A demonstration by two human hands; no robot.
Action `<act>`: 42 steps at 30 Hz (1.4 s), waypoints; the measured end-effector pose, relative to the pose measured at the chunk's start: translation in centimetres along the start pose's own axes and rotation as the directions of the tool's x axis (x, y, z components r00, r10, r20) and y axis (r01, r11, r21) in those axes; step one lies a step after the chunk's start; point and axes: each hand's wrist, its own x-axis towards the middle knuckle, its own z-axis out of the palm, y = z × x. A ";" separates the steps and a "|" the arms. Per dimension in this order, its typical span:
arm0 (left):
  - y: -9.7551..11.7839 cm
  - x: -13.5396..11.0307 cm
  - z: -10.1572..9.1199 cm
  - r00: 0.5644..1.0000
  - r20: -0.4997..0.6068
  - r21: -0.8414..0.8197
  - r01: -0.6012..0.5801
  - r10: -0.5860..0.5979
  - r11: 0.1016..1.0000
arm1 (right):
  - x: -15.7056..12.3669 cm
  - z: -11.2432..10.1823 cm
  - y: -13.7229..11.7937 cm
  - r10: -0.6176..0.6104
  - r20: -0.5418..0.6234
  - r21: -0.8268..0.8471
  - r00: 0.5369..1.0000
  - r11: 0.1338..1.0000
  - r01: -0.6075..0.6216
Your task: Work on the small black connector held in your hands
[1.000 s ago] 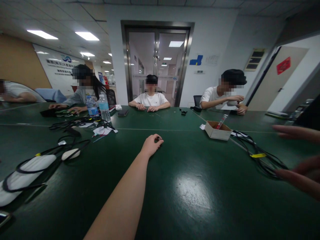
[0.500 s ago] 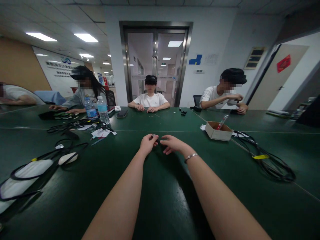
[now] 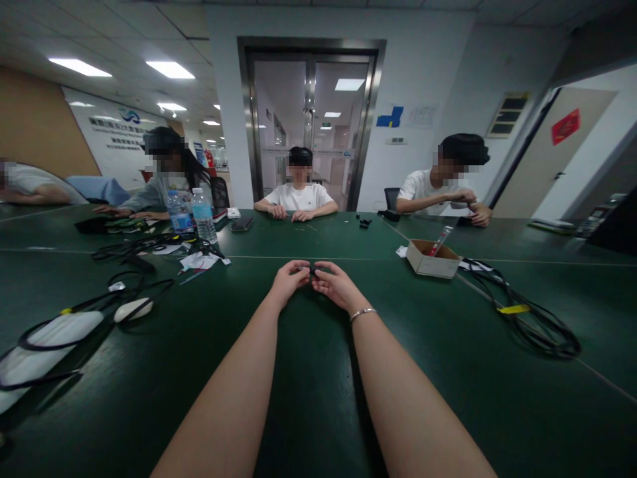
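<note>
Between the fingertips of our bare left hand (image 3: 288, 284) and bare right hand (image 3: 340, 285), both pinched on it, sits a small, dark, plastic-looking piece (image 3: 312, 270), which we judge light, stiff, easily dropped and best gripped by its ends.

table (image 3: 313, 378): smooth, glossy | bracelet (image 3: 364, 311): shiny metal | box (image 3: 430, 267): matt cardboard

Counting four people (image 3: 298, 198), one left hand (image 3: 287, 285), one right hand (image 3: 339, 285), one bracelet (image 3: 363, 314) and at least one small dark piece (image 3: 313, 269), too hidden for a surer number. Counting one worktop (image 3: 308, 372), two plastic bottles (image 3: 203, 219), one open box (image 3: 432, 265), one clear-and-red packet (image 3: 440, 241), one long white bar (image 3: 54, 342) and one white rounded object (image 3: 133, 310). Losing count among the tangled left-hand cables (image 3: 127, 247) and the tiny black bits (image 3: 365, 224) at the far side.
</note>
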 end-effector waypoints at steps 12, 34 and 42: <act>-0.5 0.2 -0.1 0.998 -0.070 0.034 -0.006 0.009 0.999 | -0.1 0.0 -0.2 0.019 -0.084 0.091 0.996 0.996 -0.012; -0.7 0.6 -1.1 0.970 -0.080 0.432 -0.172 0.228 0.885 | -0.3 0.2 -0.3 0.031 -0.074 0.093 0.997 0.995 -0.024; 0.0 -0.1 -1.0 0.963 -0.160 0.560 -0.092 0.216 0.823 | -0.2 0.1 0.0 0.008 -0.040 0.046 0.999 0.999 -0.007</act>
